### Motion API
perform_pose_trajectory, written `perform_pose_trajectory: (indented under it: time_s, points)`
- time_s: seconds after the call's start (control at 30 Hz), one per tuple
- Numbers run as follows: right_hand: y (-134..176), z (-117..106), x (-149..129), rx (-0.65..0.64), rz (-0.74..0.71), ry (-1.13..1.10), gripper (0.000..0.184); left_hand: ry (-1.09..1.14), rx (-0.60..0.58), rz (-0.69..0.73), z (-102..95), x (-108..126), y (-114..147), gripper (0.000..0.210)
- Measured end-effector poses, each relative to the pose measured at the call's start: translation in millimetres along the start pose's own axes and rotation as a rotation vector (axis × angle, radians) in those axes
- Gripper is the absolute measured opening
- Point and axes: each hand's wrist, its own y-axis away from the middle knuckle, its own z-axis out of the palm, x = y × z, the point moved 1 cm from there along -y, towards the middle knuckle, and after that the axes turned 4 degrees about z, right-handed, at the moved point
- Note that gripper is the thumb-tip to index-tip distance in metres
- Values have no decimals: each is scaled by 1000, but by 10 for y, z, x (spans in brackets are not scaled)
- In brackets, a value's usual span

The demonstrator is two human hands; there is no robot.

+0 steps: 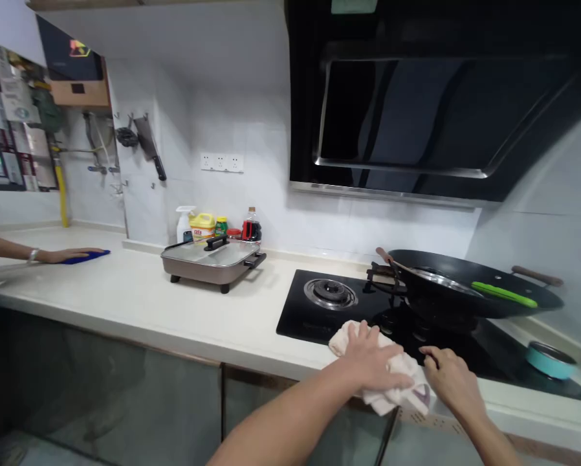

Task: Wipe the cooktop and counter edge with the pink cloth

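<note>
While another person's hand (67,255) rests flat on a deep-blue cloth (90,256) at the far left, a long cream-coloured counter (120,294) runs along the pale-tiled wall (266,155), with a black-and-tan box (79,90) mounted above its left end. I see a broad-bladed cleaver (147,139) with a black handle hanging on the wall; next, a white spray bottle (184,228), a yellow jug (203,224) and a dark bottle (252,228) stand behind a brown rectangular pan (194,269) with a glass lid. Farther right, under a slanting black range hood (402,116), a black glass cooktop (293,309) shows a bare burner (331,293) on its left side, a wide black wok (499,276) over its right, and a small turquoise pot (551,362) near the right end.

At the cooktop's front edge, the left hand (374,362) lies with fingers spread on a crumpled white cloth (341,336), which reaches from the cooktop to the counter's front edge. Just right of it, the right hand (453,382) is part curled; I cannot tell whether it grips or touches anything.
</note>
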Motion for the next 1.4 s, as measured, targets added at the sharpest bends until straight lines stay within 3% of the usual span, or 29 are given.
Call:
perform_pose_trajectory:
  time_s: [0.17, 0.3, 0.4, 0.5, 0.63, 0.73, 0.87, 1.0, 1.2, 1.3, 1.4]
  points:
    - [-4, 2, 46, -66, 6, 38, 55, -21, 54, -133, -111, -233, -232, 97]
    - [2, 4, 47, -72, 8, 47, 55, -115, 108, -356, -373, -670, -90, 83]
    - [12, -2, 35, -57, -4, 38, 55, -191, 169, -534, -653, -1096, 257, 76]
    - [18, -6, 27, -60, -6, 40, 56, -238, 239, -679, -923, -1490, 780, 69]
    - [16, 3, 24, -52, -3, 50, 55, -322, 311, -797, -1142, -1767, 1526, 60]
    - [19, 18, 13, -45, -18, 37, 54, -382, 339, -802, -1156, -1769, 1928, 54]
    - [32, 3, -18, -42, -16, 42, 56, -427, 399, -701, -1026, -1588, 2131, 49]
    - [41, -31, -23, -60, -5, 41, 57, -396, 470, -627, -770, -1236, 2008, 44]
    - [24, 41, 61, -38, -24, 29, 56, -367, 485, -443, -334, -701, 1554, 36]
    - [-29, 109, 129, -41, -78, 47, 58, -373, 414, -360, -333, -662, 1464, 31]
    - [-119, 146, 207, -64, -172, 64, 55, -375, 358, -323, -483, -830, 1544, 29]
